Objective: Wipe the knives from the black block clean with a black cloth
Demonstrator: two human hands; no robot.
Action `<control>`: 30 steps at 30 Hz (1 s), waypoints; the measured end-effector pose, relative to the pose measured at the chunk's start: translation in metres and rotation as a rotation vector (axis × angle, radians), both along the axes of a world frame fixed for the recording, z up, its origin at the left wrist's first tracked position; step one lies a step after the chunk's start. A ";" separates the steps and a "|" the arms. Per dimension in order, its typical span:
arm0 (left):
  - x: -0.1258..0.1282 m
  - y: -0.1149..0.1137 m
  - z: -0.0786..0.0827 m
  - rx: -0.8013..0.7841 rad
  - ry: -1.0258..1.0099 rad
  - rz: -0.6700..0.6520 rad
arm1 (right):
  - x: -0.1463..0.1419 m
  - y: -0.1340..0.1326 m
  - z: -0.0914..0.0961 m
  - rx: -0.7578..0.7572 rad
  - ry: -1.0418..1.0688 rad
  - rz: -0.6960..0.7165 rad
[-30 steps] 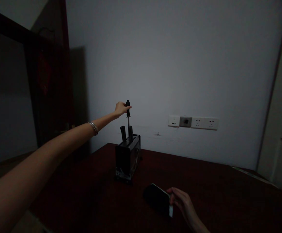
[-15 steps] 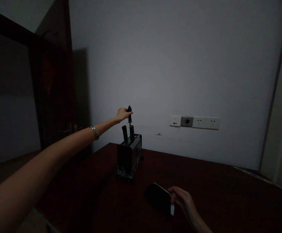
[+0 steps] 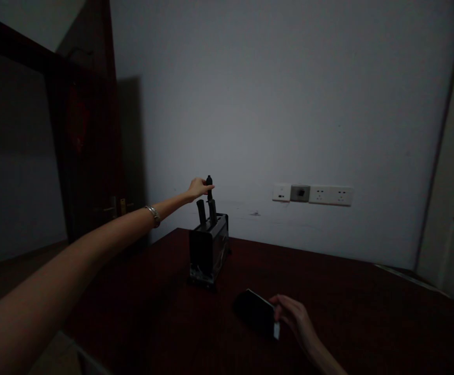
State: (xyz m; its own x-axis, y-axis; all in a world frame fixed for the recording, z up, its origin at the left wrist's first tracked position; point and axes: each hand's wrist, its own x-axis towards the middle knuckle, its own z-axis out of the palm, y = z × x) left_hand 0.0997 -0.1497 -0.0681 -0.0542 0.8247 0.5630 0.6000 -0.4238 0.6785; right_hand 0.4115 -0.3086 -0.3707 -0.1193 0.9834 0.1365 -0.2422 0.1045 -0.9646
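Hands: left hand (image 3: pixel 198 188), arm stretched forward, pinches a black handle (image 3: pixel 209 182) — near upright, long axis vertical, above the block (image 3: pixel 201 252). Right hand (image 3: pixel 295 313), fingers curled, touches a dark flat object (image 3: pixel 254 313), right of and nearer than the block — grip cannot be told. Two more handles (image 3: pixel 201 212) stand in the block.

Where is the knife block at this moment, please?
In the head view, the knife block stands just left of centre on the red table, below the left hand and in front of the wall.
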 end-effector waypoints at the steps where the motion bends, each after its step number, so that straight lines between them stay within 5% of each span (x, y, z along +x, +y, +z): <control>1: 0.001 0.000 -0.001 -0.010 -0.003 -0.008 | 0.000 0.000 0.000 0.004 -0.002 0.000; 13: -0.002 -0.002 -0.009 -0.110 0.023 -0.109 | 0.001 -0.001 0.001 0.016 -0.022 0.011; 30: -0.009 -0.004 0.022 -0.411 0.432 -0.152 | 0.002 0.002 -0.001 -0.002 0.014 0.025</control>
State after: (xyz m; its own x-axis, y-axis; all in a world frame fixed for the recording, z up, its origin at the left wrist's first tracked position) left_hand 0.0903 -0.1535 -0.0456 0.2429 0.9596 0.1420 0.8109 -0.2812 0.5132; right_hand 0.4130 -0.3068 -0.3713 -0.1424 0.9804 0.1363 -0.2587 0.0961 -0.9612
